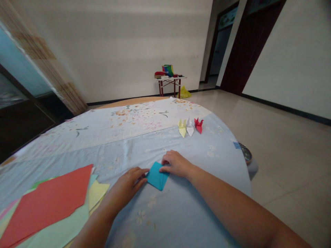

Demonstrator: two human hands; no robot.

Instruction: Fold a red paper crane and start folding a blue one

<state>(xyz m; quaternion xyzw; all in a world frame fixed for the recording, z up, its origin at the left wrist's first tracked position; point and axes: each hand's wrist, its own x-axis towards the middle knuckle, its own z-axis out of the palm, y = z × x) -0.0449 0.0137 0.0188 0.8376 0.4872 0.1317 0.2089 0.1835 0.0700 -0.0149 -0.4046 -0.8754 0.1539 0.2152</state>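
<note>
A blue piece of folded origami paper [154, 176] lies on the cloth in front of me, turned like a diamond, with a crease line running down its right half. My left hand [130, 184] pinches its left corner between thumb and fingers. At the upper right edge, my right hand [178, 164] grips the paper, thumb on top and fingers curled behind. Beyond my hands stand three folded paper cranes side by side: a yellow one [182, 128], a white one [190, 127] and a red one [199, 126].
Colored paper sheets [55, 196], red on top, are stacked at the left by my forearm. A floral cloth [103, 151] covers the round table. Past its right edge is a stool-like object [253, 168]. A small table [170, 80] with items stands by the wall.
</note>
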